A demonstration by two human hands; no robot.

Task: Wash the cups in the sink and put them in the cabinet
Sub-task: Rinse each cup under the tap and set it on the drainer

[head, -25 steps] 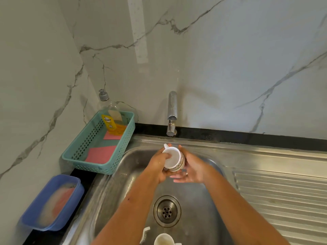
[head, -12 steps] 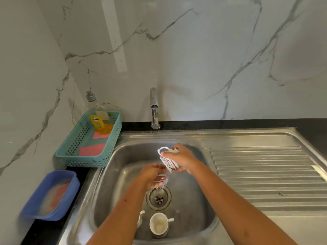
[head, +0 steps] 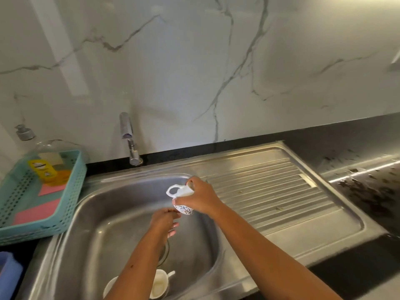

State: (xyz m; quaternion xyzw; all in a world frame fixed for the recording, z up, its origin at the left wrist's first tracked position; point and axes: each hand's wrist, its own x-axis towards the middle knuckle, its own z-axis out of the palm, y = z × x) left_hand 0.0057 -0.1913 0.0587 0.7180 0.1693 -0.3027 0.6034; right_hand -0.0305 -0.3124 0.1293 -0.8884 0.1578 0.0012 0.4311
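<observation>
Right hand (head: pixel 200 198): fingers curled round cup (head: pixel 184 208), gripping it, cup tipped on side, handle to left, held above sink (head: pixel 121 213) basin. Left hand (head: pixel 165 223): fingers relaxed, loosely open, holding nothing, just below cup; contact unclear. Second cup (head: pixel 159 285) upright on sink floor near front; third cup (head: pixel 110 286) beside it, mostly hidden by left arm. Tap (head: pixel 128 135) behind. Basket (head: pixel 72 191) left on desk.
</observation>
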